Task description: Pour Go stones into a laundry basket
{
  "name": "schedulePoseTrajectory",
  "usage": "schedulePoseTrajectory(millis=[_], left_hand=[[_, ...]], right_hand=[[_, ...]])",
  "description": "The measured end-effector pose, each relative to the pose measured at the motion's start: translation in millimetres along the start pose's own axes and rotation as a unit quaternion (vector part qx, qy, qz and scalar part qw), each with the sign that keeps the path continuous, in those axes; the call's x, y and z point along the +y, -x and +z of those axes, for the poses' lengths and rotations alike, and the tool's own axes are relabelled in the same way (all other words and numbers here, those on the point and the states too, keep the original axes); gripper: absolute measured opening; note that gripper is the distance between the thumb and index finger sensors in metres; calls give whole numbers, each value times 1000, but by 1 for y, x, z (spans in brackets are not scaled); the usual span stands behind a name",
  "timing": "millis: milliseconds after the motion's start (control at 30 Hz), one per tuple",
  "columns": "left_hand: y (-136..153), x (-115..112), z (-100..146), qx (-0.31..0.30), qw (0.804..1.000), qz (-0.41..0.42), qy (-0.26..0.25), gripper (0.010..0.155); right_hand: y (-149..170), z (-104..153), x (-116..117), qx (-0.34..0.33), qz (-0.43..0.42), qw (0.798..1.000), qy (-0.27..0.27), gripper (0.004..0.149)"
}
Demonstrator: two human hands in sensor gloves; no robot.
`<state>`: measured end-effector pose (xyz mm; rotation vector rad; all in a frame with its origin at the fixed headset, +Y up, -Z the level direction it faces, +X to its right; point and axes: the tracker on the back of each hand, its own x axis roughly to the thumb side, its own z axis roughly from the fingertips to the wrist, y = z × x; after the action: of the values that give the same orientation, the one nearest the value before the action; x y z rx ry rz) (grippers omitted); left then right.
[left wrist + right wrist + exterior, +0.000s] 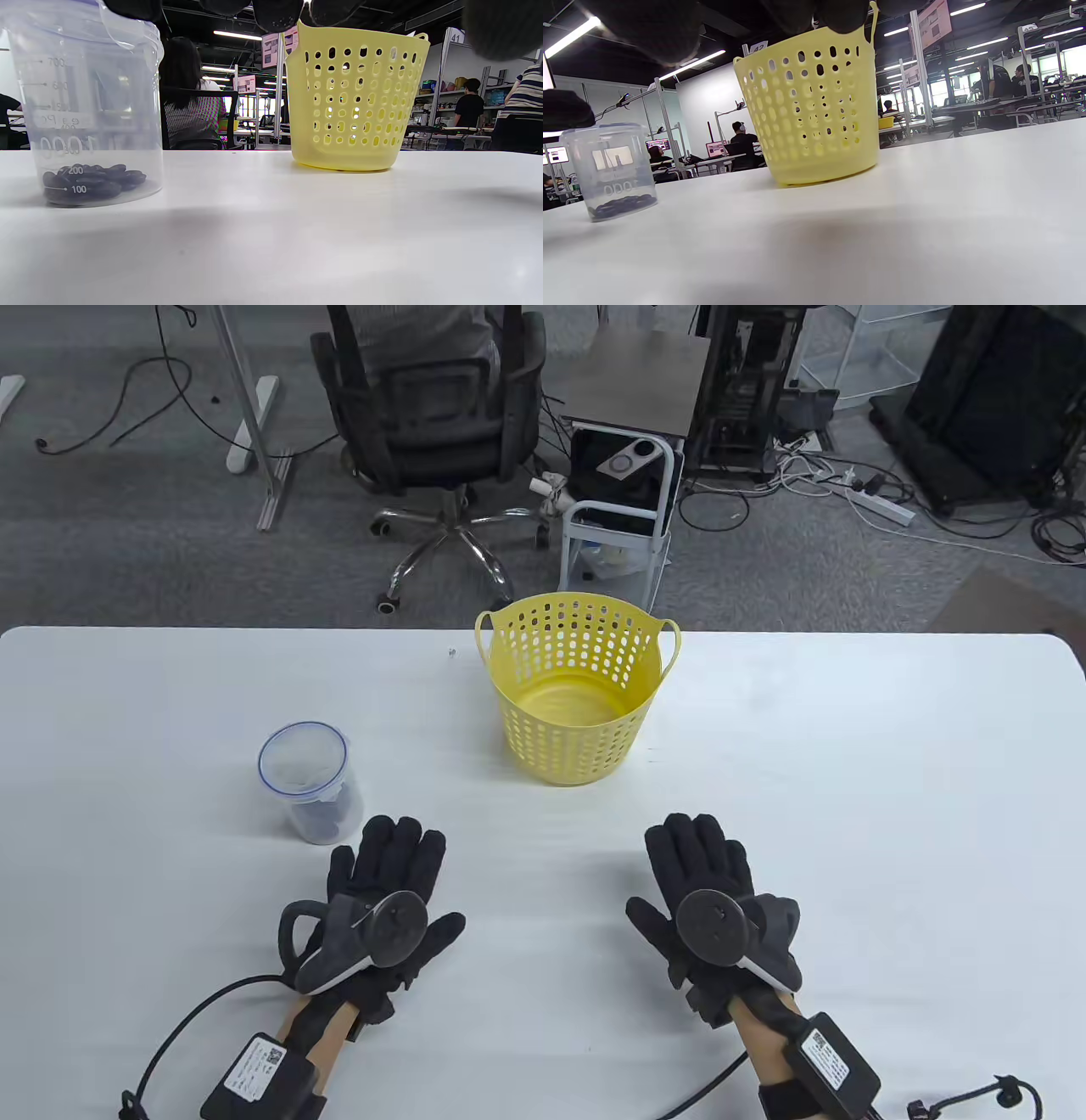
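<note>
A: Why are both hands just lying there?

B: It looks like a starting pose. The left hand (386,891) and the right hand (704,891) both lie palm-down on the white desk (848,814), fingers extended and close together, holding nothing. Neither touches a task thing.

A: Where are the Go stones?

B: In the clear plastic jar (307,785), upright on the left side of the desk, just beyond the left hand's fingertips. The left wrist view shows dark Go stones (91,184) heaped at its bottom, only a shallow layer. From above it seems to carry a blue-rimmed lid, which would have to come off before pouring, I judge.

A: And the target?

B: The yellow laundry basket (577,691) stands upright near the middle, toward the far edge, mouth open upward and nothing visible inside. It sits between the hands' lines of reach, so either could steady it.

A: Does the placement make sense?

B: Yes. The jar is nearest the left hand, so that hand likely picks it up; the basket lies to the jar's right and farther off, well apart from it.

A: Room to move?

B: Bare desk lies between jar and basket, and around both hands. The basket's far side is close to the desk's far edge, so a push could slide it off. Its walls are perforated; the holes look smaller than the stones, though I can't be sure.
</note>
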<state>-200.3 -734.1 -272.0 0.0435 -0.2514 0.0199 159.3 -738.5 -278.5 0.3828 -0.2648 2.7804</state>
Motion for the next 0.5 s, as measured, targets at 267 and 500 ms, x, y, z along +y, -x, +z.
schedulePoseTrajectory(millis=[267, 500], left_hand=[[0, -1, 0, 2, 1000, 2, -2, 93], [11, 10, -1, 20, 1000, -3, -20, 92]], right_hand=[[0, 1, -2, -5, -6, 1000, 8, 82], [0, 1, -4, -7, -11, 1000, 11, 82]])
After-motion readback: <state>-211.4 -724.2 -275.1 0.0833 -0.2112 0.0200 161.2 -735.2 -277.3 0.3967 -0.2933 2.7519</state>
